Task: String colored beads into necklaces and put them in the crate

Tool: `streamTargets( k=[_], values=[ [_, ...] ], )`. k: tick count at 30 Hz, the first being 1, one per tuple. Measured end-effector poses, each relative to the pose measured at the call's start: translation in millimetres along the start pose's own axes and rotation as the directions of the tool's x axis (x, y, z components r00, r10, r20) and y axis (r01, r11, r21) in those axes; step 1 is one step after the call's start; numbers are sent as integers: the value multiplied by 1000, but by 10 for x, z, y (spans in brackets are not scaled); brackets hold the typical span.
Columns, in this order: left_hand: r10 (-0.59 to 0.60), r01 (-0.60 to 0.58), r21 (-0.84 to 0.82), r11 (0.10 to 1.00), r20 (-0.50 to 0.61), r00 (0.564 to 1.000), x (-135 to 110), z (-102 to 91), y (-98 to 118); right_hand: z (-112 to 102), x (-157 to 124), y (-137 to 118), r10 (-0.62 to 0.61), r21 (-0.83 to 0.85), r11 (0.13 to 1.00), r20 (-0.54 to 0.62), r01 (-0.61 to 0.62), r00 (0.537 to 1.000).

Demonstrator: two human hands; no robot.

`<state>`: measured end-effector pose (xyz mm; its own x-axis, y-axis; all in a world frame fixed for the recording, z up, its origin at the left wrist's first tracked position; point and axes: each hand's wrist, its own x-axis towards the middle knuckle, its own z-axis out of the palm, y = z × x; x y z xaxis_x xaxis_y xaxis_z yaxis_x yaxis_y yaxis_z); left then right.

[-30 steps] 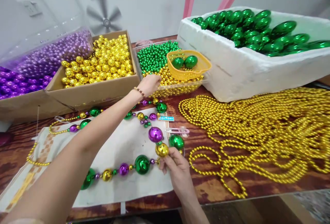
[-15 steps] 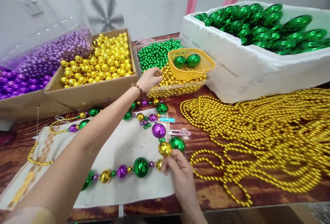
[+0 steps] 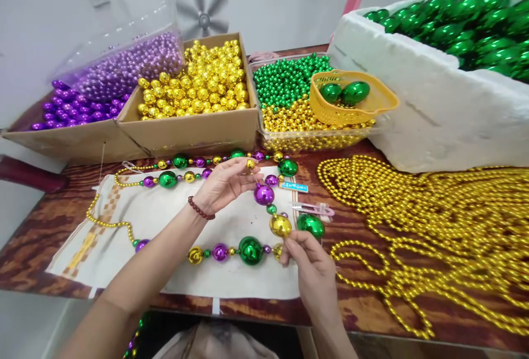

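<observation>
A dark, grained wooden table [image 3: 372, 315] is seen. A white cloth [image 3: 140, 210] is spread at its front, two cardboard boxes [image 3: 194, 133] and a clear tray [image 3: 314, 141] are set behind, a white foam box [image 3: 433, 122] is placed at the right, and gold bead strands [image 3: 433, 221] are heaped before it.

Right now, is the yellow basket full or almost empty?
Almost empty: the yellow basket holds only two green balls, with bare mesh around them.

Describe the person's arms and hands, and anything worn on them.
The left forearm and right forearm are bare, with no sleeves in view. The left hand has a bracelet of dark reddish-brown round beads at the wrist. The right hand shows no glove, ring or watch.
</observation>
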<state>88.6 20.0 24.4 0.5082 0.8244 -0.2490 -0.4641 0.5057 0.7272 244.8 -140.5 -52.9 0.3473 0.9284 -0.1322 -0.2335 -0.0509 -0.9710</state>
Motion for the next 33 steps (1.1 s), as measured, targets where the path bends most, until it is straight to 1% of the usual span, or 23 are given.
streamTargets(
  k=[5,8,11,13,18,20,22,24,26,28,30,33],
  values=[
    [32,-33,-42,999,-15,999,-69,-63,-6,59,-14,6,-5,-56,998,-31,4,1000],
    [45,-46,-17,999,-37,998,-81,-89,-14,83,-32,19,-13,-83,997,-55,8,998],
    [74,-71,54,996,-60,995,-95,-95,-33,107,-28,31,-9,-99,995,-57,3,998],
    [114,-106,120,987,-63,992,-114,-92,-57,124,9,39,13,-92,996,-31,-16,999],
    [189,-168,259,951,-56,980,-182,-130,-123,141,201,53,94,-45,995,40,-92,995],
    [241,-204,304,931,-88,967,-202,-175,-129,133,276,47,110,-61,992,66,-106,992],
    [313,-243,384,890,-128,941,-215,-220,-117,123,335,37,133,-90,988,104,-124,986],
    [393,-290,482,827,-125,911,-225,-243,-95,111,379,29,165,-121,982,151,-147,975],
    [468,-353,569,743,-63,882,-240,-226,-69,95,412,27,178,-154,976,165,-153,970],
    [532,-417,633,652,11,847,-265,-175,-42,71,439,24,164,-208,969,147,-131,975],
    [567,-455,678,577,69,821,-299,-106,-14,45,465,9,130,-279,956,117,-93,985],
    [608,-484,725,490,113,786,-358,-11,36,44,506,-67,63,-339,940,115,-21,991]
  ],
)
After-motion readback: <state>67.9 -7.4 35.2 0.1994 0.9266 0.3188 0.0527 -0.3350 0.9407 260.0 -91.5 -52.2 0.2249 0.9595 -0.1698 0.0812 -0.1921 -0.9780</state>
